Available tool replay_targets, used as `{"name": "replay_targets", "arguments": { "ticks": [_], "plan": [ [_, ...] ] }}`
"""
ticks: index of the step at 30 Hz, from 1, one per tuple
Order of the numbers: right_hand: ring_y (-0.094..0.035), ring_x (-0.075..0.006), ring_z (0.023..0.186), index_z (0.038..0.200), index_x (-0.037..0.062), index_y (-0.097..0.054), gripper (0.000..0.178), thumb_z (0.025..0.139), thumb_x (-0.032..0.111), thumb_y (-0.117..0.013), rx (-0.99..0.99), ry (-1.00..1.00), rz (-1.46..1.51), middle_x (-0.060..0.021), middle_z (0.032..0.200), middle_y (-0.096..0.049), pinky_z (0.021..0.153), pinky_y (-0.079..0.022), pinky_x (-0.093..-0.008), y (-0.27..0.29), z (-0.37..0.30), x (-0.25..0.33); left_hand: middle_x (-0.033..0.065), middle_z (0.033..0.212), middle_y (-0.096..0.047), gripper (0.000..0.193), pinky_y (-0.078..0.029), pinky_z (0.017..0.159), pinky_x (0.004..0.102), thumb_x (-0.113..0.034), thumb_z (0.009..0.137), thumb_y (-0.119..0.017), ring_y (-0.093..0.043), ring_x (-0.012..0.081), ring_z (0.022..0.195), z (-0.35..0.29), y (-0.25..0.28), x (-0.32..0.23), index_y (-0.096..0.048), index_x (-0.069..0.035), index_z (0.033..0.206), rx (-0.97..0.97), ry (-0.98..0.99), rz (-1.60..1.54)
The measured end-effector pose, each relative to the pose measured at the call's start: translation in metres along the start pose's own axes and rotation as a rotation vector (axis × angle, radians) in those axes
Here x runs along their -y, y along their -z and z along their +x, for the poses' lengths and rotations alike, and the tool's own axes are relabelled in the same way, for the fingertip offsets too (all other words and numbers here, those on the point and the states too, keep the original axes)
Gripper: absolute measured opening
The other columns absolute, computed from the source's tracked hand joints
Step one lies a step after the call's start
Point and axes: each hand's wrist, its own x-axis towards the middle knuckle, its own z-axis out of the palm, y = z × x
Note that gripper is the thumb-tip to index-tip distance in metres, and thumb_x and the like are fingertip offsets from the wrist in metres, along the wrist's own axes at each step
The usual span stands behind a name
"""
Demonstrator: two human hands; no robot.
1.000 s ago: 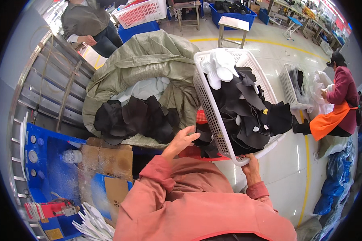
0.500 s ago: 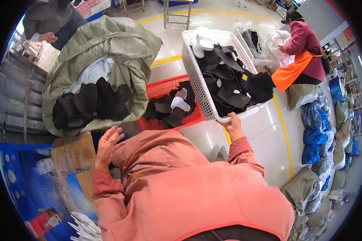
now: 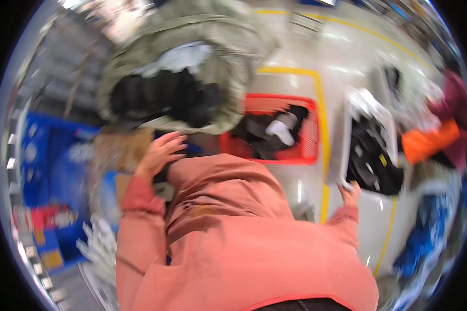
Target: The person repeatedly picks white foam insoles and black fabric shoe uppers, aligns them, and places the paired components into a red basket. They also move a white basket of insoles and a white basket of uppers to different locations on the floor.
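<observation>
Loaded white basket (image 3: 339, 147), held by one hand

Far of my left hand (image 3: 162, 154) lies the olive woven sack (image 3: 238, 36); if it sags, the black pieces (image 3: 161, 98) heaped at its near lip could slide out. The basket is to my right, past the red basket (image 3: 312, 132). My right hand (image 3: 351, 193) curls round its near rim, so an uneven pull could tip it, and the dark pieces (image 3: 376, 176) bulging over its near right edge could spill. My left hand is spread wide, nothing visible in it, so it lends no support.

The sack's far end is cut off. Blur leaves me unable to tell whether the basket rests on the floor (image 3: 347, 67), how firm my hold is, or the exact outline of the pale piece (image 3: 281, 132) in the red basket.
</observation>
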Motion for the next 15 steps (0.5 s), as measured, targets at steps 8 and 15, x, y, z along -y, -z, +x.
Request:
{"name": "replay_targets", "arguments": {
  "ticks": [8, 15],
  "plan": [
    [-0.059, -0.0187, 0.093, 0.104, -0.0021, -0.054, 0.056, 0.065, 0.005, -0.093, -0.053, -0.646, 1.374, -0.0125, 0.1, -0.063, 0.082, -0.055, -0.0411, -0.031, 0.056, -0.102, 0.016, 0.147, -0.052, 0.068, -0.053, 0.1, 0.0443, -0.032, 0.098, -0.07, -0.057, 0.0283, 0.127, -0.005, -0.005, -0.012, -0.042, -0.001, 0.152, -0.172, 0.013, 0.054],
    [-0.05, -0.0466, 0.119, 0.145, 0.0029, -0.031, 0.06, 0.095, 0.023, -0.058, -0.358, -0.887, 1.289, -0.0259, 0.136, -0.044, 0.098, -0.052, -0.0669, -0.081, 0.08, -0.148, 0.0163, 0.145, -0.052, 0.071, -0.054, 0.1, 0.0458, -0.033, 0.097, -0.071, -0.056, 0.0295, 0.129, -0.023, 0.0, 0.002, -0.041, 0.0, 0.152, -0.288, 0.046, 0.053]
  ]
}}
